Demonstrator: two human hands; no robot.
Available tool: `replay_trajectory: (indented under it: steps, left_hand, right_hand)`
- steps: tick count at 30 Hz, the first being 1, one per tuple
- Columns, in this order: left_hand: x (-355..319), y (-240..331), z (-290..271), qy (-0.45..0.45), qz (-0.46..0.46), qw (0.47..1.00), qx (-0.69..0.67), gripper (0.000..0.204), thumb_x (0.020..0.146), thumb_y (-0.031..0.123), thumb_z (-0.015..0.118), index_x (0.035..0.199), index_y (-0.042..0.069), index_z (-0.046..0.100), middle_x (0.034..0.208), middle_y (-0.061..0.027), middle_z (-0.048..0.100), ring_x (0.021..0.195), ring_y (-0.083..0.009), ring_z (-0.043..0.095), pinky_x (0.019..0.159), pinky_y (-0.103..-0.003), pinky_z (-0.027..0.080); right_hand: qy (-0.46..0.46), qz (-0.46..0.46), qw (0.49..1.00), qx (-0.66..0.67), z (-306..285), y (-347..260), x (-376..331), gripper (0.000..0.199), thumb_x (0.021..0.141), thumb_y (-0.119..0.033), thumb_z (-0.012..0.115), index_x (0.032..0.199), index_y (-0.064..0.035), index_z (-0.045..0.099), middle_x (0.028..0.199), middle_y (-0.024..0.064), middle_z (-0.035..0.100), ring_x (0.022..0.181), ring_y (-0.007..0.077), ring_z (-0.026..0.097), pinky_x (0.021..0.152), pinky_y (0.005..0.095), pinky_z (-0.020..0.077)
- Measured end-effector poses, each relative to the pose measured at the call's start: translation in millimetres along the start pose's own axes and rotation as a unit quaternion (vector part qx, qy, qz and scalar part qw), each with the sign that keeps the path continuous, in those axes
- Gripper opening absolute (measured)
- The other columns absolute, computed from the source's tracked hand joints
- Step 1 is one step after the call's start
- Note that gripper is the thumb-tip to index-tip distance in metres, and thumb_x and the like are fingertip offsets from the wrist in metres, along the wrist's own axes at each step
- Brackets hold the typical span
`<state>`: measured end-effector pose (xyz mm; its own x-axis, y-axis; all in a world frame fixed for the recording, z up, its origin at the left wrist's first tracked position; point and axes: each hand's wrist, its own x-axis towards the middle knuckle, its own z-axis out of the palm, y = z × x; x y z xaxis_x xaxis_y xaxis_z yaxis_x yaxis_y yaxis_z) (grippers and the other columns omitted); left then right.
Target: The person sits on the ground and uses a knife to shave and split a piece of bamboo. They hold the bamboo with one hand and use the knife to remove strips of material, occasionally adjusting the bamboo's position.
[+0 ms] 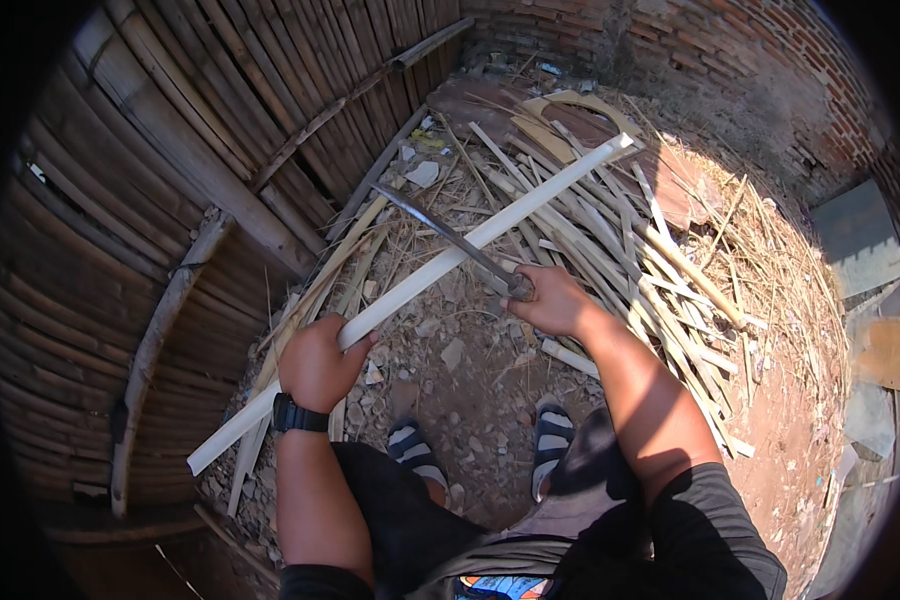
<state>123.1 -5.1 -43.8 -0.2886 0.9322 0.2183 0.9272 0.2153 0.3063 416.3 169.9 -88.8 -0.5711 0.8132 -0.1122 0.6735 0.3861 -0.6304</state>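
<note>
My left hand (320, 362) is closed round a long, pale split-bamboo strip (410, 285), which slants from the lower left up to the far right. In my right hand (552, 302) is a machete (425, 217) with a narrow dark blade, gripped by its handle. The blade crosses over the strip between my hands, its tip pointing far left. Whether the edge touches the strip, I cannot tell. Beyond and to the right lies a heap of cut bamboo strips (660, 262) on the ground.
A bamboo-slat wall (200, 110) rises on the left, and a brick wall (750, 80) closes the far side. Rubble (450, 355) covers the ground around my sandalled feet (552, 445). Grey sheets (858, 240) lean at the right edge.
</note>
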Motion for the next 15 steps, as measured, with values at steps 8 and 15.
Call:
replay_trajectory:
  steps: [8,15]
  left_hand:
    - [-1,1,-4,0.107,0.004,0.993,0.056,0.036,0.078,0.039,0.081,0.079,0.006,0.066,0.076,-0.0151,0.067,0.071,-0.0378,0.066,0.062,-0.047,0.051]
    - [-4,4,-1,0.084,0.02,0.996,0.01,0.034,0.078,0.037,0.081,0.08,0.006,0.068,0.073,-0.0158,0.066,0.069,-0.0381,0.065,0.061,-0.047,0.051]
  right_hand:
    - [-0.006,0.086,0.989,0.121,-27,37,11,0.06,0.081,-0.037,0.079,0.125,0.0005,0.062,0.089,0.0171,0.072,0.082,0.033,0.07,0.078,0.0419,0.0518]
    - [-0.029,-0.099,0.993,-0.058,-22,-10,-11,0.044,0.083,-0.036,0.076,0.107,0.0,0.066,0.087,0.0222,0.068,0.079,0.0372,0.066,0.076,0.042,0.0515]
